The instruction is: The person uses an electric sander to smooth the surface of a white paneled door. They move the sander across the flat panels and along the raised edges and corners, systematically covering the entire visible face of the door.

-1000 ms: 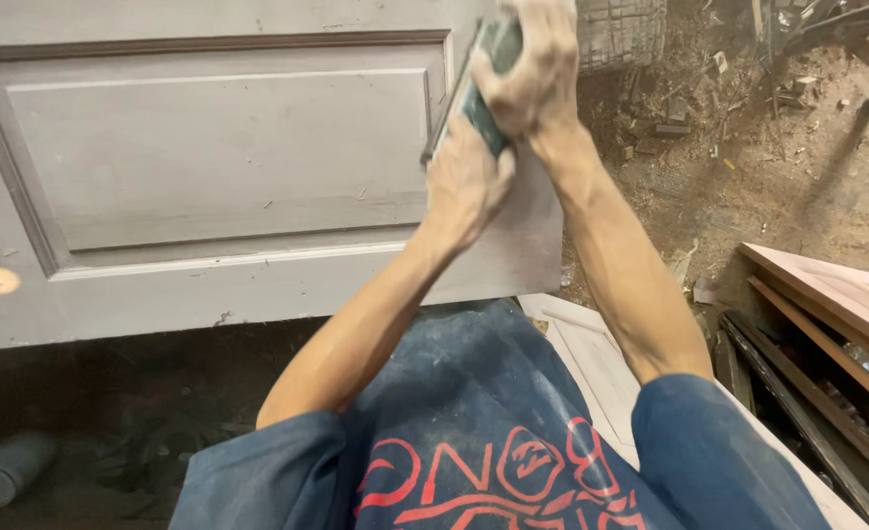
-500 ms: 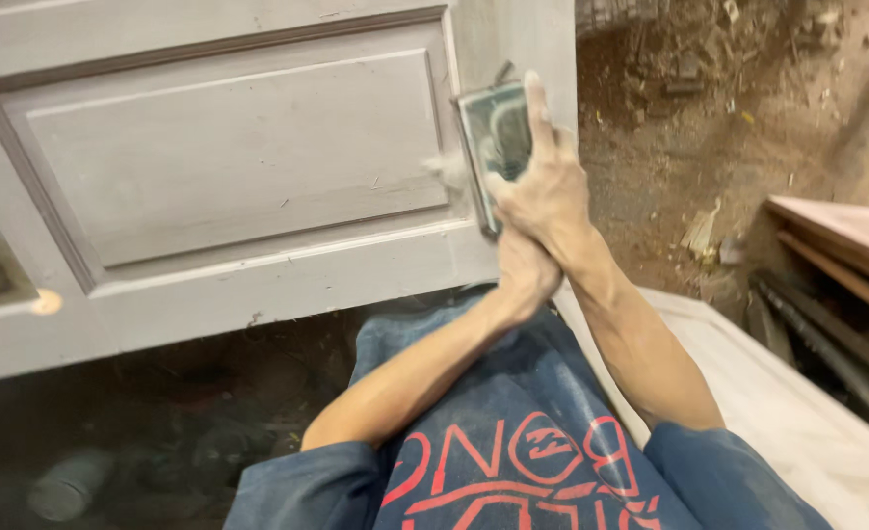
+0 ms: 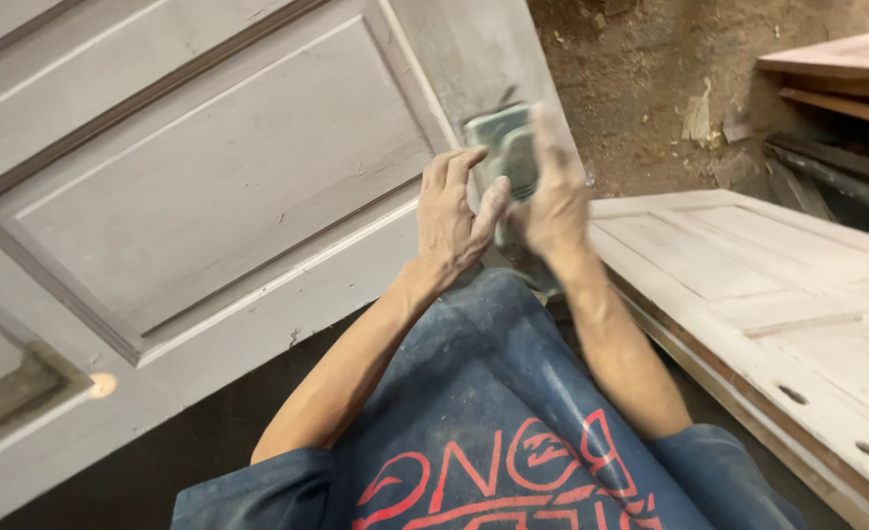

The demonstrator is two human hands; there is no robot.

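A grey-green sanding block is pressed against the right stile of a pale grey panelled door that stands on its long edge in front of me. My right hand grips the block from the right, blurred by motion. My left hand rests against the block's left side, fingers curled over its lower edge. Both forearms reach out over my lap, which is covered by blue cloth with red print.
A second pale panelled door lies flat at my right, with holes near its edge. Stacked wooden boards sit at the upper right. Bare dirt floor with scraps lies beyond the door.
Both hands with the block slid down the door's right stile from its top end. My view tilted, so the door now looks slanted.
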